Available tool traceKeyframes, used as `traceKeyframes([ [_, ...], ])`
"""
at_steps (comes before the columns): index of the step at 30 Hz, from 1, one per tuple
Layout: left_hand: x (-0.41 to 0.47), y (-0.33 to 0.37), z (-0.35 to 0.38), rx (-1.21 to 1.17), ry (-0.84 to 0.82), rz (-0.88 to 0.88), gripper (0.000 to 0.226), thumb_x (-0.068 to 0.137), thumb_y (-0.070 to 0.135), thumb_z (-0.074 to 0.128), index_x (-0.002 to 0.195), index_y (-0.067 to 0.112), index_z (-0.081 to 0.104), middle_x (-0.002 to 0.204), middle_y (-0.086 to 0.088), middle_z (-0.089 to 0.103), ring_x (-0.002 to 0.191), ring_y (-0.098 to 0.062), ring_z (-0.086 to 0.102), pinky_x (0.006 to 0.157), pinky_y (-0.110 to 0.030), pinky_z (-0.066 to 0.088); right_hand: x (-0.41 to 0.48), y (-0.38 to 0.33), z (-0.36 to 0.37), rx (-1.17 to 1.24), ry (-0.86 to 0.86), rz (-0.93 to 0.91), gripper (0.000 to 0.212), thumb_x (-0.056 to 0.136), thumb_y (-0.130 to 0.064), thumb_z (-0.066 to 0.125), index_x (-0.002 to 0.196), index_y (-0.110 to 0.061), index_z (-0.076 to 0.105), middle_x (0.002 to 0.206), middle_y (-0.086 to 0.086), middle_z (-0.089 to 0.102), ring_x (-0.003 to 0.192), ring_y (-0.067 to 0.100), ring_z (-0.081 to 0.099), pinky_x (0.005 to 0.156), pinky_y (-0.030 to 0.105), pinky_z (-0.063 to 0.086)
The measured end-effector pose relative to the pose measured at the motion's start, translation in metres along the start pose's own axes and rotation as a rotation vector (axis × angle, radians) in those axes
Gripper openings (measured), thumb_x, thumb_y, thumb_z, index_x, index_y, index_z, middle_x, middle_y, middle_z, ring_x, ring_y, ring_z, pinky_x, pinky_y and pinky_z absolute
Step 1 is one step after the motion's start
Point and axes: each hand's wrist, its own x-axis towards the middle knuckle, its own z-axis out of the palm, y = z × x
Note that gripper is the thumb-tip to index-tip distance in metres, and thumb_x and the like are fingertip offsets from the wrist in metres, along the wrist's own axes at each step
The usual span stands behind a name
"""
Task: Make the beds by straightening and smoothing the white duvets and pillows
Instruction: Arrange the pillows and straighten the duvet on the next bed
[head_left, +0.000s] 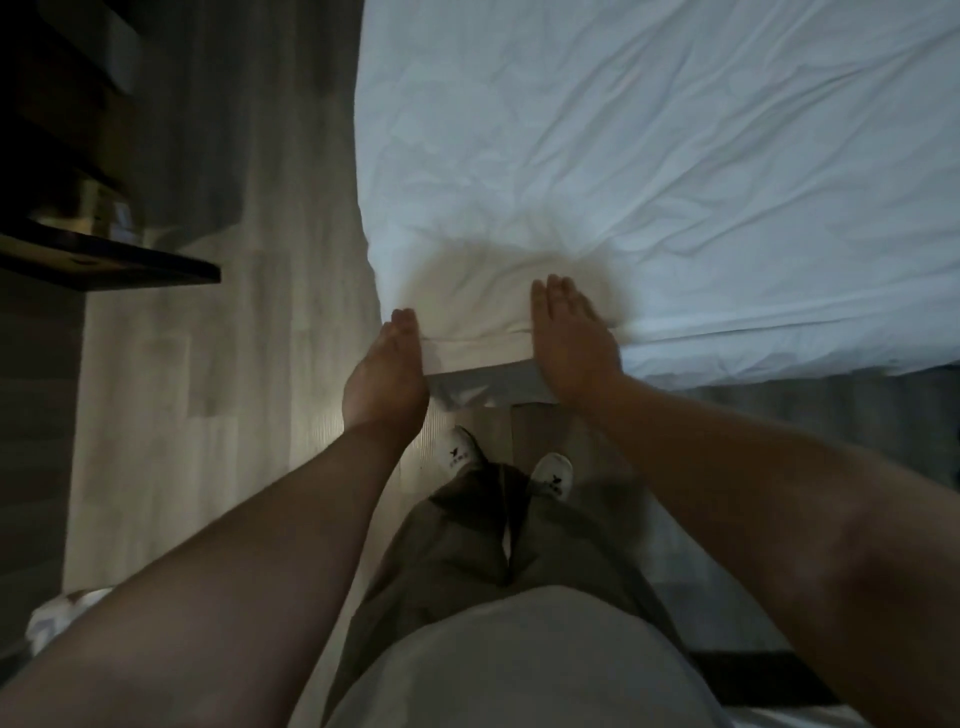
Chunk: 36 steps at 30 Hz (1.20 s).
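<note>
White duvet lies spread over the bed and fills the upper right of the view. It is creased all over, and its near corner reaches out over the pale wooden floor. It looks soft, light and limp, so it should slide and wrinkle readily. The hemmed edge at that corner seems the best hold. Right hand lies flat on that edge, fingers straight and together. Left hand rests against the corner, fingers straight and together; its thumb is hidden.
</note>
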Motion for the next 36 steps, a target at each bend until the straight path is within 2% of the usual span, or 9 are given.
traceKeyframes([
  [3, 0.001, 0.001, -0.009, 0.083, -0.029, 0.044, 0.065, 0.100, 0.009, 0.050, 0.158, 0.009, 0.018, 0.158, -0.011, 0.038, 0.137, -0.028, 0.048, 0.103, -0.042, 0.047, -0.003, 0.049, -0.009, 0.064, 0.137, 0.181, 0.056, 0.102, -0.006, 0.014, 0.156, 0.002, 0.025, 0.161, 0.024, 0.029, 0.149, 0.037, 0.029, 0.121, 0.044, 0.023],
  [7, 0.008, -0.002, -0.010, 0.261, -0.112, 0.199, 0.067, 0.100, 0.012, 0.055, 0.156, 0.002, 0.019, 0.156, -0.016, 0.039, 0.139, -0.030, 0.046, 0.110, -0.041, 0.043, -0.040, 0.064, -0.008, 0.004, -0.111, 0.264, 0.038, 0.097, 0.002, 0.031, 0.132, 0.005, 0.047, 0.132, 0.024, 0.052, 0.125, 0.038, 0.053, 0.103, 0.044, 0.042],
  [15, 0.017, 0.019, -0.003, 0.376, -0.275, 0.084, 0.088, 0.095, 0.014, 0.062, 0.157, -0.004, 0.002, 0.160, -0.027, 0.021, 0.146, -0.040, 0.031, 0.120, -0.044, 0.030, -0.054, 0.047, -0.047, -0.070, -0.223, 0.282, 0.038, 0.096, 0.005, 0.037, 0.131, 0.006, 0.048, 0.131, 0.023, 0.058, 0.120, 0.038, 0.058, 0.095, 0.041, 0.047],
  [18, 0.008, 0.066, 0.007, 0.272, -0.233, 0.289, 0.099, 0.095, 0.018, 0.060, 0.157, 0.002, -0.016, 0.165, -0.027, -0.006, 0.154, -0.042, 0.006, 0.126, -0.046, 0.014, -0.051, 0.039, -0.067, -0.024, -0.193, 0.301, 0.033, 0.096, 0.004, 0.040, 0.126, 0.004, 0.051, 0.128, 0.022, 0.059, 0.118, 0.037, 0.058, 0.092, 0.037, 0.046],
  [22, 0.001, 0.151, 0.015, 0.058, -0.189, 0.428, 0.106, 0.093, 0.036, 0.060, 0.157, 0.006, -0.019, 0.165, -0.024, -0.014, 0.155, -0.039, -0.007, 0.126, -0.047, 0.010, -0.051, 0.035, -0.087, 0.035, -0.142, 0.344, 0.024, 0.095, -0.001, 0.048, 0.118, -0.003, 0.054, 0.117, 0.018, 0.063, 0.107, 0.035, 0.062, 0.076, 0.033, 0.041],
  [27, 0.019, 0.191, 0.013, -0.119, -0.113, 0.213, 0.065, 0.104, 0.016, 0.034, 0.162, 0.008, 0.005, 0.168, -0.014, 0.011, 0.155, -0.032, 0.011, 0.124, -0.043, 0.020, -0.051, 0.046, -0.090, 0.017, -0.108, 0.313, 0.022, 0.099, -0.003, 0.044, 0.118, -0.006, 0.055, 0.115, 0.014, 0.066, 0.106, 0.032, 0.065, 0.073, 0.034, 0.043],
  [31, 0.014, 0.186, 0.006, -0.125, -0.082, 0.142, 0.061, 0.102, 0.012, 0.044, 0.159, 0.011, 0.023, 0.159, -0.016, 0.036, 0.143, -0.032, 0.041, 0.111, -0.043, 0.039, -0.041, 0.087, -0.062, -0.015, 0.185, 0.040, 0.035, 0.085, 0.001, 0.067, 0.120, 0.008, 0.065, 0.108, 0.025, 0.071, 0.094, 0.038, 0.073, 0.074, 0.042, 0.060],
  [33, 0.009, 0.183, 0.004, -0.058, -0.085, 0.158, 0.061, 0.100, 0.012, 0.049, 0.157, 0.011, 0.028, 0.154, -0.017, 0.042, 0.136, -0.033, 0.049, 0.106, -0.044, 0.044, -0.030, 0.129, -0.054, -0.040, 0.172, 0.005, 0.044, 0.086, 0.005, 0.065, 0.129, 0.013, 0.059, 0.124, 0.034, 0.063, 0.114, 0.041, 0.067, 0.094, 0.046, 0.055],
  [36, -0.005, 0.187, -0.002, 0.053, -0.065, 0.129, 0.057, 0.092, -0.001, 0.044, 0.147, 0.014, 0.038, 0.135, -0.009, 0.054, 0.112, -0.032, 0.063, 0.079, -0.037, 0.048, -0.027, 0.201, -0.060, -0.175, 0.114, 0.025, 0.052, 0.102, 0.003, 0.035, 0.153, 0.011, 0.027, 0.156, 0.033, 0.032, 0.148, 0.041, 0.032, 0.122, 0.046, 0.024],
])
